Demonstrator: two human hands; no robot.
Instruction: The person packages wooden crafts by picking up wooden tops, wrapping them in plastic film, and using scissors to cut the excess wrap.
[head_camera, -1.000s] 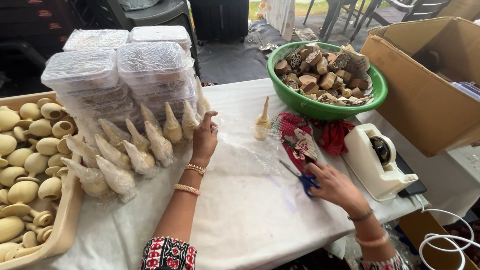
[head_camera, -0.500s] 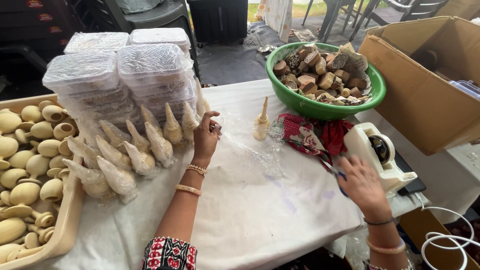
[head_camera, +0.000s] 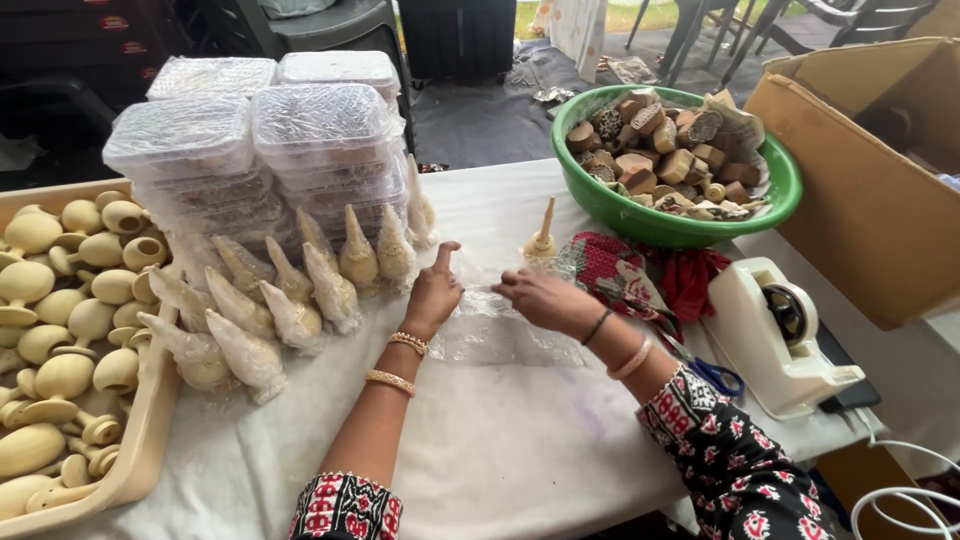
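Both hands, L (head_camera: 432, 296) & R (head_camera: 538, 296), are pinching the clear bubble-wrap sheet (head_camera: 500, 335) w/ closed fingers, mid table (head_camera: 520, 450). Bare cloth is lying open toward the near edge. Wrapped clear boxes (head_camera: 262, 150) are sitting stacked back-left, a white tape dispenser (head_camera: 775, 335) standing right.

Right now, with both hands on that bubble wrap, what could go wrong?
1. The lone wooden top stands upright just beyond the right hand; a tug on the bubble wrap could tip it.
2. The wrapped pieces lie close beside the left hand; a sweep might knock them.
3. The scissors lie under the right forearm and could snag the sleeve.
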